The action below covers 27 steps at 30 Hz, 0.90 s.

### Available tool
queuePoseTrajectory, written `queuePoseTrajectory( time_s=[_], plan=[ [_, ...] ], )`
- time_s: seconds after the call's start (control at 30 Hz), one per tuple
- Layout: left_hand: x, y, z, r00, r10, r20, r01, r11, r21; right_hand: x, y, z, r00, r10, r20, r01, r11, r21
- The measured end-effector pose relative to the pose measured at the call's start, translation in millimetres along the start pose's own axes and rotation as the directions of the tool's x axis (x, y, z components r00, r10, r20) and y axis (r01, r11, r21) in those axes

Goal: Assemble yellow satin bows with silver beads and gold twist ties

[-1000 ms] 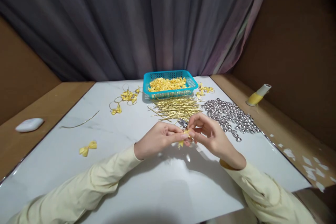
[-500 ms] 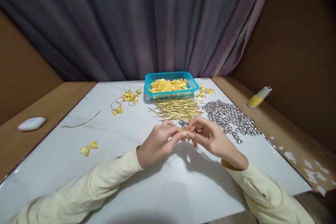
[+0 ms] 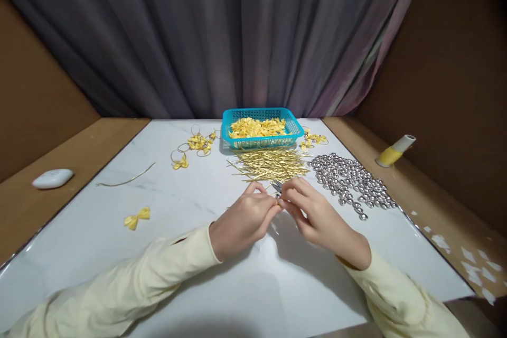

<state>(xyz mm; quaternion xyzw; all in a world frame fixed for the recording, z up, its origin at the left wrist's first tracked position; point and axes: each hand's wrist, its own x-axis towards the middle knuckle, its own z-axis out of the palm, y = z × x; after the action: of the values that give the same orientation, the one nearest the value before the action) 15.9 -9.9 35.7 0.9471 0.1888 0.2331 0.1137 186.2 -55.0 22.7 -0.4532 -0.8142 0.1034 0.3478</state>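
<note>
My left hand [image 3: 249,215] and my right hand [image 3: 317,214] meet fingertip to fingertip above the white table [image 3: 253,296]. Both are closed in a pinch on a small yellow ribbon bow [image 3: 279,202], mostly covered by the fingers. A silver bit shows just behind it. Metal blade tips [image 3: 277,186], perhaps scissors, poke out beyond the fingers, and the rest is hidden by my right hand. Past them lies a pile of gold wire ties [image 3: 271,163]. To the right of my right hand are many silver beads [image 3: 348,179].
At the back stands a blue basket [image 3: 262,142] of yellow bows. Looped bows [image 3: 200,142] lie left of it, others [image 3: 314,140] right. A loose bow [image 3: 137,218], a single gold tie [image 3: 127,179], a white oval object [image 3: 53,178], a yellow-and-white tube [image 3: 396,151] and paper scraps [image 3: 469,255] lie around.
My fingers have closed further over the bow, so less of it shows. My left wrist has turned slightly. The whole view has shifted a little.
</note>
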Motion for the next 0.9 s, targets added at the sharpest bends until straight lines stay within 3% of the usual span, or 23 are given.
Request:
queuePoseTrajectory(
  time_s=[0.33,0.53,0.7,0.9],
  plan=[
    [4,2,-3.7,0.974,-0.182,0.137,0.190,0.980,-0.051,-1,3,13,0.988,-0.145,-0.048,0.136,0.977,-0.165],
    [8,5,-9.8,0.920,-0.315,0.233,0.366,0.905,-0.220,0,6,5,0.991,-0.089,-0.098,0.077,0.989,-0.126],
    [8,7,-8.6,0.937,-0.316,0.147,0.340,0.922,-0.185,1,5,-7,0.998,-0.038,-0.043,0.038,0.999,0.005],
    [4,5,-4.3,0.963,-0.259,0.072,0.267,0.950,-0.162,1,-2,-4,0.997,-0.030,0.065,0.036,0.995,-0.097]
  ],
)
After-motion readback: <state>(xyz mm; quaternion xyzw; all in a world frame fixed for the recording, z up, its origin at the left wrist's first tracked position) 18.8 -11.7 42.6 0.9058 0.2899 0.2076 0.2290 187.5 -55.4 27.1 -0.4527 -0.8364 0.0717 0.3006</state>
